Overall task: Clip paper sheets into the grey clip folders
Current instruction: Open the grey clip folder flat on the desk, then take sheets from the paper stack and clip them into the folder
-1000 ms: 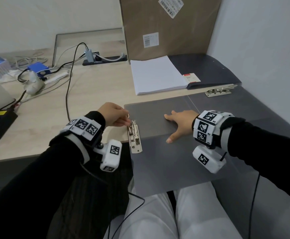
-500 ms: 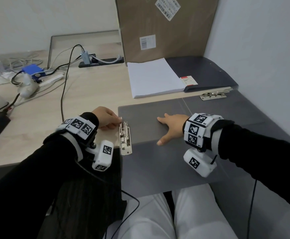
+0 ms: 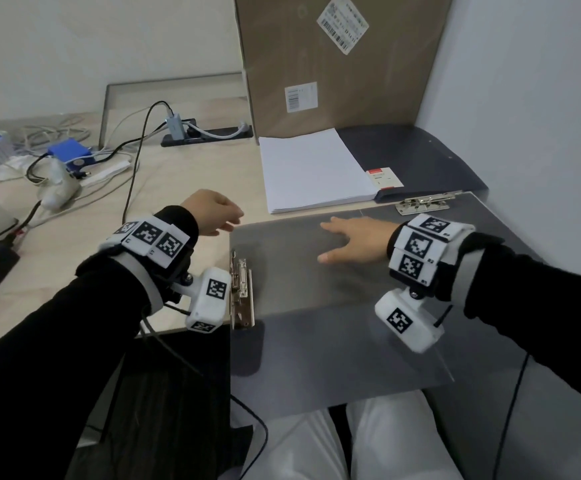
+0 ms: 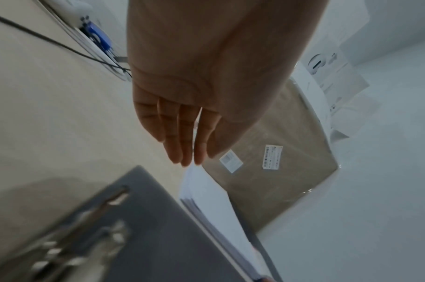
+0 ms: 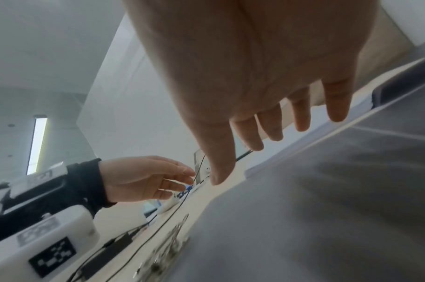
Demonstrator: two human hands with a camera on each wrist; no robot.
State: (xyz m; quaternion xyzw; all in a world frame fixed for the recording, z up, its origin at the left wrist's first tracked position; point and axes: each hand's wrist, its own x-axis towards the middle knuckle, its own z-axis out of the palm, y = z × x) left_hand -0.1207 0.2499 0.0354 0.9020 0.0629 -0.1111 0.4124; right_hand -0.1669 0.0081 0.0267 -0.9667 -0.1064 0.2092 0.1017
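With both our left hand (image 3: 213, 211) and right hand (image 3: 355, 239) slack-fingered and empty, the flat grey clip folder (image 3: 334, 306) overhanging the frame's lower centre could slip.

No legible text anywhere.

Left hand (image 3: 211, 211) off metal clip (image 3: 241, 292) at grey folder (image 3: 334, 323) near-left edge; a second ago its fingers (image 4: 182, 141) curled at clip's far end. Now lifted clear, over counter (image 3: 178, 181), fingers straightened, holding nothing, nearer paper stack (image 3: 311, 171). Clip lies uncovered.
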